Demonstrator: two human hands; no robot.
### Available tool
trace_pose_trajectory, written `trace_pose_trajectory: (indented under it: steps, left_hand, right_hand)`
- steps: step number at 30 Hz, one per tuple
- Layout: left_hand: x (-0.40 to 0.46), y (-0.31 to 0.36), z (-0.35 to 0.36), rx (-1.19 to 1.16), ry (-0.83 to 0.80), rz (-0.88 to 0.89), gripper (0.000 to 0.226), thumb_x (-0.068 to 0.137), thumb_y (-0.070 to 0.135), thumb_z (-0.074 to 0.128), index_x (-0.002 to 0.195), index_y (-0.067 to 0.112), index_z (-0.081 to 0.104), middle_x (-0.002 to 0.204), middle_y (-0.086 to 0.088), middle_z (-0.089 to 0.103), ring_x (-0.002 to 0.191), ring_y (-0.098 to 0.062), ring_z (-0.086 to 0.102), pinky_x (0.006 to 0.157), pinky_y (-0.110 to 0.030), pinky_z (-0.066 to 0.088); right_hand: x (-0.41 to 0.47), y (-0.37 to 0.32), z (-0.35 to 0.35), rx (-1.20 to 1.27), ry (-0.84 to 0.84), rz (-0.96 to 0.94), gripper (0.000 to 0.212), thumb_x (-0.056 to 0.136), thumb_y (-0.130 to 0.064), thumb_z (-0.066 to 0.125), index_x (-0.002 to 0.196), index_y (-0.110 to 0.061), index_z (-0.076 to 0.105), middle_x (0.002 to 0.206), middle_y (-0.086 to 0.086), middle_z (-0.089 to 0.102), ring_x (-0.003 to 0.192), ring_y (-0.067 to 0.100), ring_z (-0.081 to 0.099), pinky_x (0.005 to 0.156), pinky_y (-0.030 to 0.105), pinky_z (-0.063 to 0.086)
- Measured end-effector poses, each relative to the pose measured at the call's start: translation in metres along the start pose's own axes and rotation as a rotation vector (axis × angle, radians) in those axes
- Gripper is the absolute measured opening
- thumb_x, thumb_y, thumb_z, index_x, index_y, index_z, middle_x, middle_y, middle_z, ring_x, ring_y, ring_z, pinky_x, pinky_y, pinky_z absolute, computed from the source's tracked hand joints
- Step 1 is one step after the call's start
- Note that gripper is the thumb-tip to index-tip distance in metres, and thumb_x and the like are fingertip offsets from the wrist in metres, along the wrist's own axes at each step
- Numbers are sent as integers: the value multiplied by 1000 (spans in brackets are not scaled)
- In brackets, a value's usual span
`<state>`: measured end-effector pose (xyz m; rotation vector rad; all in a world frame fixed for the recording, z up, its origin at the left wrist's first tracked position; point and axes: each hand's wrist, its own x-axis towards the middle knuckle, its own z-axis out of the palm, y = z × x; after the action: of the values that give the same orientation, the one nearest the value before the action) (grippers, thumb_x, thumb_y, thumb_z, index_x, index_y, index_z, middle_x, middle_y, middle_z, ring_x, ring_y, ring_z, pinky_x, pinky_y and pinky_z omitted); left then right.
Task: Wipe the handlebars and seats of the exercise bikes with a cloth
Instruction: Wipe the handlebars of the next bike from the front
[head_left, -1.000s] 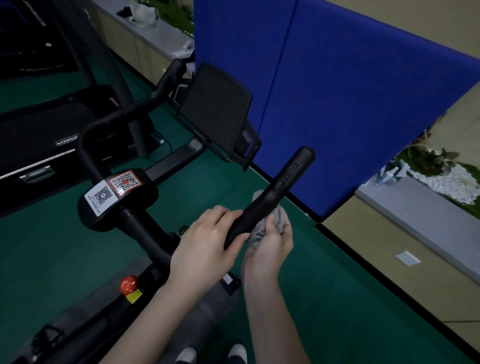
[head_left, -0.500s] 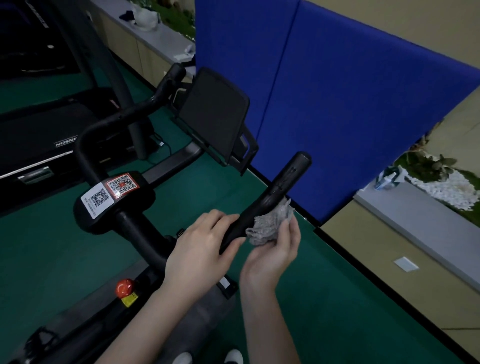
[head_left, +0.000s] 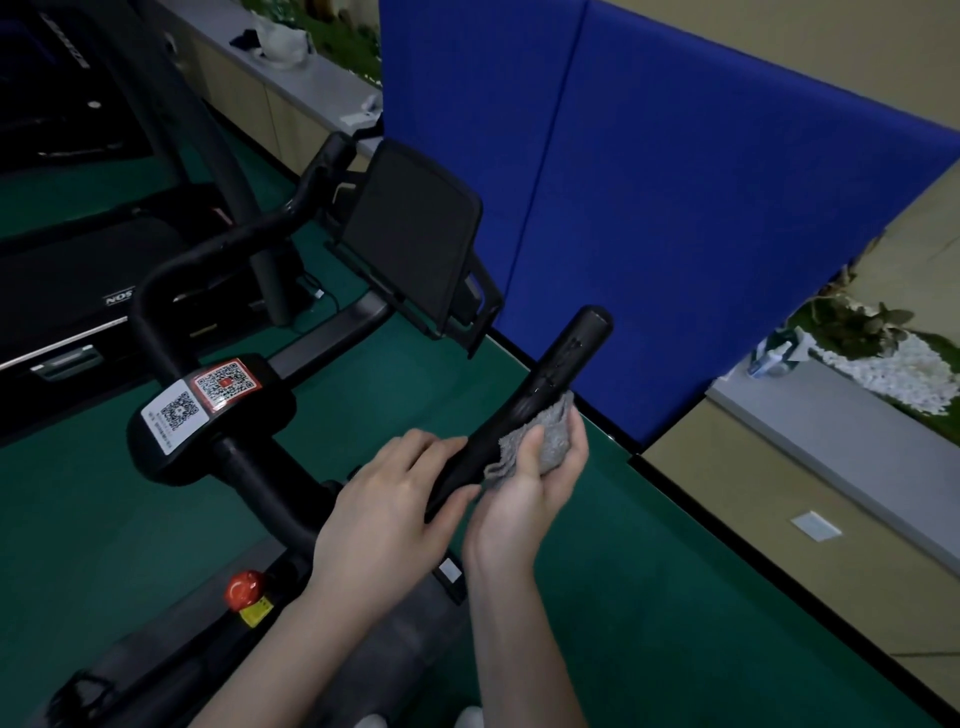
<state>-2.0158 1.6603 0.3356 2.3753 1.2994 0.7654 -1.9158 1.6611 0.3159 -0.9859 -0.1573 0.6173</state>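
Above the green gym floor (head_left: 649, 597), beside a blue padded wall (head_left: 675, 208), my left hand (head_left: 384, 519) grips the black rubber handlebar (head_left: 524, 410) to steady it. My right hand (head_left: 530, 483) cups the crumpled grey cloth (head_left: 550, 439) against the bar's underside, pressing so it wipes.

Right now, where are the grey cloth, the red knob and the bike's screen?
grey cloth (head_left: 551, 441): head view, on the bunched part in the right hand's palm.
red knob (head_left: 243, 588): head view, on its rounded top.
screen (head_left: 410, 228): head view, middle of its dark back panel.

cloth (head_left: 540, 441) slid up handlebar (head_left: 550, 379), R hand (head_left: 530, 483) higher — palm up
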Motion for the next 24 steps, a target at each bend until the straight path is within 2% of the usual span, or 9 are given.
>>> trace_pose_trajectory:
  steps: [3, 8, 12, 17, 21, 24]
  left_hand:
    - [0, 1, -1, -3, 5, -5, 39, 87, 41, 61, 121, 21, 62, 101, 8, 57, 93, -14, 59, 71, -34, 55]
    - [0, 2, -2, 0, 0, 4, 40, 87, 41, 61, 121, 20, 62, 102, 7, 58, 93, -15, 60, 72, -35, 55]
    - [-1, 2, -2, 1, 0, 5, 40, 86, 40, 63, 120, 19, 62, 102, 7, 59, 92, -16, 60, 71, -35, 56]
    - [0, 0, -1, 1, 4, 10, 40, 87, 40, 63, 121, 19, 62, 101, 7, 59, 91, -15, 60, 71, -33, 55]
    - [0, 0, 0, 10, 6, 15, 39, 86, 39, 63, 119, 19, 62, 100, 8, 58, 90, -14, 60, 70, -33, 55]
    - [0, -2, 1, 14, 11, 20, 38, 86, 39, 63, 119, 20, 62, 100, 8, 58, 89, -15, 60, 70, -33, 55]
  right_hand:
    - [22, -6, 4, -57, 11, -59, 35, 99, -11, 49, 131, -26, 48, 131, 0, 57, 114, 11, 60, 89, 23, 49]
    - [15, 1, -1, -206, -20, -130, 35, 100, -19, 49, 131, -34, 42, 135, -2, 52, 114, 4, 58, 87, 17, 49]
    - [22, -3, -2, -284, -40, -184, 36, 100, -19, 48, 133, -31, 40, 138, 1, 48, 119, 8, 54, 96, 24, 48]
    - [44, -16, 9, -330, -40, -253, 41, 100, -18, 47, 138, -25, 36, 139, 3, 48, 120, 9, 54, 96, 22, 45]
    - [22, -3, 0, -408, -48, -270, 43, 99, -18, 48, 139, -25, 33, 140, 6, 47, 121, 13, 54, 100, 31, 46]
    - [21, -3, -2, -414, -59, -282, 41, 98, -17, 49, 136, -26, 35, 135, 6, 51, 116, 10, 57, 95, 25, 48]
